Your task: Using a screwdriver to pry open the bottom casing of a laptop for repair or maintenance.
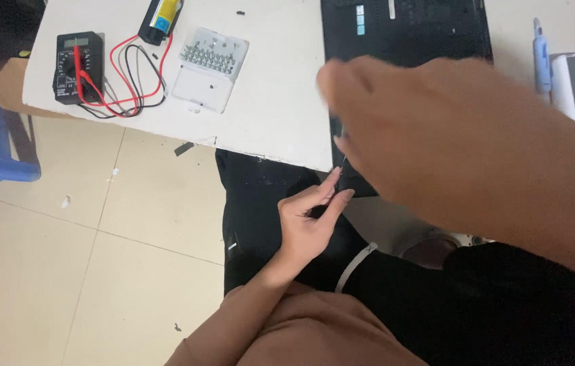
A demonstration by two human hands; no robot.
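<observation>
The white table (281,102) is carrying a black laptop base (406,30) at its near edge. The right hand (437,129), blurred, is hovering over that base; its grip cannot be told. The left hand (311,217) is pinching a thin dark tool (342,165) just below the near edge. A black multimeter (77,66) is lying at the left corner, beside a clear bit case (209,68).

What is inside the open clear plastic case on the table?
The case holds a row of small metal screwdriver bits in its upper half. The lower half looks empty apart from one tiny dark speck. Their tip shapes are too small to tell.
</observation>
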